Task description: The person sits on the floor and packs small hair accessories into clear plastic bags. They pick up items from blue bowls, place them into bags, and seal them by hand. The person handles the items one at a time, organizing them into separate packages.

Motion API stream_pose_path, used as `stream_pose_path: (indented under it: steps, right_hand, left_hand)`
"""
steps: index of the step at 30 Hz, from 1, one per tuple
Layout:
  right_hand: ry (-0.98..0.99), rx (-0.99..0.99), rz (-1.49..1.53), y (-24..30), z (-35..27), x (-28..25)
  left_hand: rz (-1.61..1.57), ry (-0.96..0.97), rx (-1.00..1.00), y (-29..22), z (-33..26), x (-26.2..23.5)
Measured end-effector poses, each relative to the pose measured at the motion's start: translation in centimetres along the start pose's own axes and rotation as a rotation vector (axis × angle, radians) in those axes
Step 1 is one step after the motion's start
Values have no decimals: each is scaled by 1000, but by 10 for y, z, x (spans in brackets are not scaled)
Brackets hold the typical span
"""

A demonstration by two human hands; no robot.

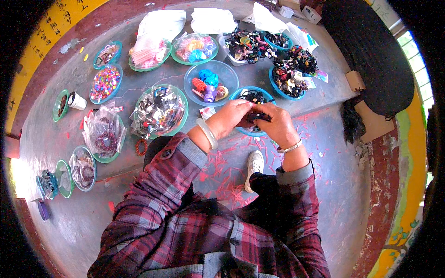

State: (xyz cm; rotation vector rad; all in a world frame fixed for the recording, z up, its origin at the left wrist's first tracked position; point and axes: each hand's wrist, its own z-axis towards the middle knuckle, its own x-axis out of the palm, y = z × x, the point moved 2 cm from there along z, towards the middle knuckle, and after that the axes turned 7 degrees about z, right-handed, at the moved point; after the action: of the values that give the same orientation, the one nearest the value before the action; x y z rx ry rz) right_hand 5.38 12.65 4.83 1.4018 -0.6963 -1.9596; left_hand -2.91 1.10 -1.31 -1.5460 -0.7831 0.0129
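My left hand point(230, 117), with a pale bangle at its wrist, and my right hand point(278, 124), with a thin silvery bangle, meet in front of me. The fingers of both are closed and pinched together around a small dark thing point(252, 118). It is mostly covered by the fingers, so its kind cannot be made out. Directly under the hands stands a blue plastic basin point(253, 132) holding black hair ties point(254, 96). A larger clear-blue basin point(189, 83) beyond my left hand holds red, blue and purple plastic pieces point(209, 88).
A green basin point(184, 116) of bagged trinkets stands left of my hands. Farther right, a blue basin point(276, 91) and a white tub point(227, 52) hold heaps of dark hair ties. Colourful beads point(106, 83) fill another basin. Red scraps point(227, 178) litter the concrete around my shoe point(255, 165).
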Motion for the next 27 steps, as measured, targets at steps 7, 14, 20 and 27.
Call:
stream_pose_path:
  steps: [7,14,20,27]
  right_hand:
    - [-18,332,474,2,2,-11]
    - [-82,89,203,-1,2,-12]
    - [-143,56,26,-6,1,-8]
    - [-186,-88,-309,3,2,-5]
  left_hand:
    - [-99,-81,-28,-5,-2,-2]
    - [-43,-30,-10,-6,-3,3]
    - [24,37,6,-1,1,1]
    - [66,51,44,-6,-5,6]
